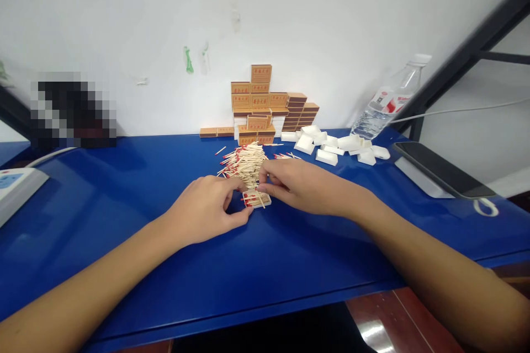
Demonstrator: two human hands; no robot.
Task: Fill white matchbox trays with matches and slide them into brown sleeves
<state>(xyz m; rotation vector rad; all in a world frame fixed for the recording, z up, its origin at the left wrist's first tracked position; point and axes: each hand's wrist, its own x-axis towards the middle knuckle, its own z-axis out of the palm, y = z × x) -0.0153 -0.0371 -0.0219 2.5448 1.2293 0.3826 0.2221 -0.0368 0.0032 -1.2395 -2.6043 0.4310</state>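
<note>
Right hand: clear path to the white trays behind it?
Likely yes. The right hand is at the small tray of matches that the left hand holds. The white trays lie just beyond on open blue table, with only stray matches between.

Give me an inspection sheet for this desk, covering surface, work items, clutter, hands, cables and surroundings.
Surface: blue table, glossy.
Job's things: small tray, part filled; loose match pile behind it.
Clutter: stacked matchboxes, white trays, water bottle, phone, white device at the left edge.
Hands: left hand grips the small tray; right hand has fingertips at its contents.
Cables: white cable runs in from the right.
Surroundings: white wall, dark frame at right.
</note>
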